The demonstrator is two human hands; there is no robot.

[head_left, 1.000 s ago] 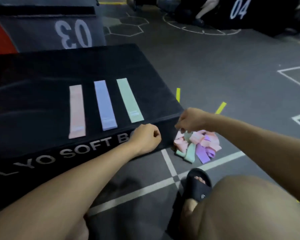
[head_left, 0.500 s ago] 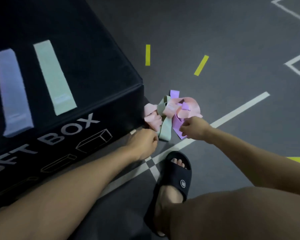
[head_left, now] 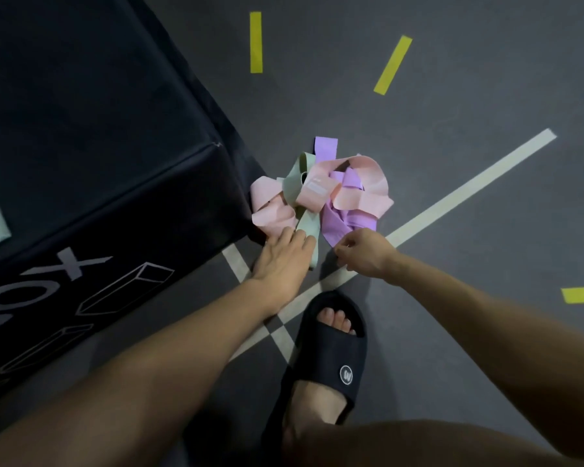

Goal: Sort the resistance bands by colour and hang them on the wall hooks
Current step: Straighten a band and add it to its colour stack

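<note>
View has dropped closer since half a second ago; left hand point(head_left: 284, 261) has uncurled and now lies flat, fingers straight, on the pink and green bands. Right hand point(head_left: 363, 252) stays at the purple band point(head_left: 338, 225), fingertips pinched, probably on its near edge. Band pile point(head_left: 321, 193) sits on floor against the box point(head_left: 91, 136) corner. Bare floor point(head_left: 486, 112) beyond and right; slipper point(head_left: 331, 352) just below hands.

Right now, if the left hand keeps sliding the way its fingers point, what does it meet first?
The left hand already touches the green band; straight on, it would probably push into the pink band at the pile's near edge.
</note>
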